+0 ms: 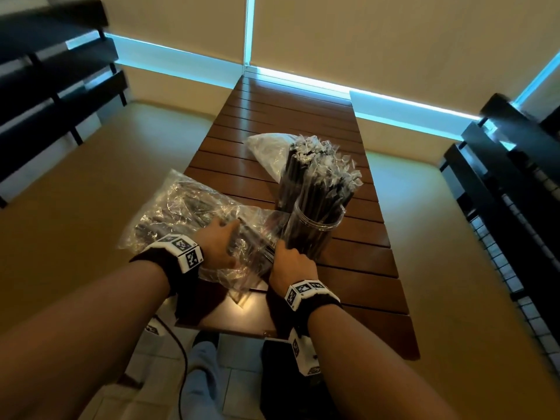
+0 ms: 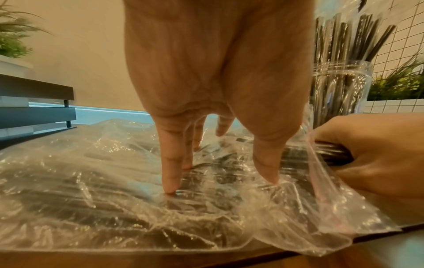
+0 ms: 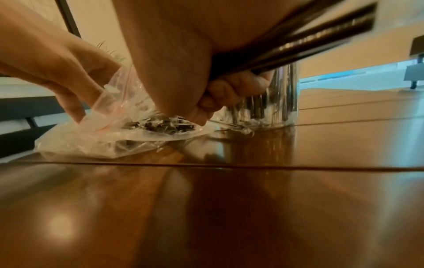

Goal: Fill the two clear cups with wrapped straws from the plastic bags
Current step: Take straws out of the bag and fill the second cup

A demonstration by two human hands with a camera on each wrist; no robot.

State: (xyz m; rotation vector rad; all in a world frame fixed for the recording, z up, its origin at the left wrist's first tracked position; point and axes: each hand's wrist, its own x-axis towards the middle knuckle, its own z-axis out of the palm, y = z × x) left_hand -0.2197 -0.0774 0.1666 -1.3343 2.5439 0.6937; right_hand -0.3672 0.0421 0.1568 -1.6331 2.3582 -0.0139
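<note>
My left hand (image 2: 206,90) presses spread fingertips (image 2: 171,183) on the plastic bag (image 2: 91,190). My right hand (image 1: 292,263) grips a straw bundle (image 3: 298,45) at the bag's mouth. Just beyond it stands a filled clear cup (image 1: 312,234).

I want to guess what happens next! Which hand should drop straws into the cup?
Probably the right hand. Its grip is curled round a bundle of straws beside the clear cup. The left hand only presses fingertips on the plastic bag.
</note>
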